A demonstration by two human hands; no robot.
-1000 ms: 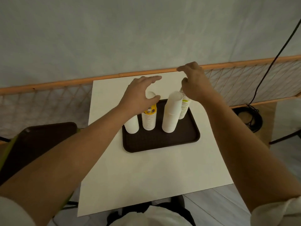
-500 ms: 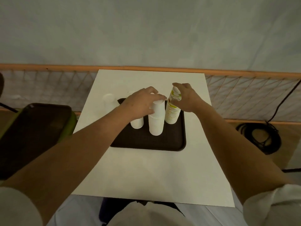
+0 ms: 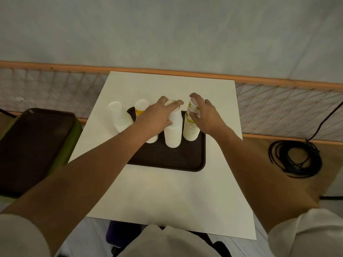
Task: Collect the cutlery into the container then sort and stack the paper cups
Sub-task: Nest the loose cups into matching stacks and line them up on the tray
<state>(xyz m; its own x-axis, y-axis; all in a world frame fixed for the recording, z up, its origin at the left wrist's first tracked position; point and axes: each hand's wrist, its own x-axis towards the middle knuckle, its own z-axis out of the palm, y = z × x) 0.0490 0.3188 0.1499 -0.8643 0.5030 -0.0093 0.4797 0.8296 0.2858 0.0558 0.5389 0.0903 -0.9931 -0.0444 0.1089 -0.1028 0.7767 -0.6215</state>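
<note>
A dark brown tray (image 3: 167,156) lies on the white table (image 3: 167,191) and carries upside-down stacks of paper cups. My left hand (image 3: 157,117) grips the top of the tall plain white stack (image 3: 173,134) in the tray's middle. Just right of it, my right hand (image 3: 206,115) holds the upper part of the green-printed stack (image 3: 191,128), with its index finger curled over the top. A yellow-printed stack (image 3: 140,108) stands at the tray's back left. A short white cup (image 3: 152,140) shows under my left wrist. Another white stack (image 3: 118,115), blurred, stands left of the tray. No cutlery is visible.
A second dark tray (image 3: 35,145) rests on a green seat left of the table. An orange rail with netting (image 3: 278,101) runs behind the table. A coiled black cable (image 3: 295,158) lies on the floor to the right.
My left hand moved right, from above the yellow-printed stack onto the tall white stack. My right hand stayed on the green-printed stack. The view swung, uncovering the yellow stack and the left white stack.
</note>
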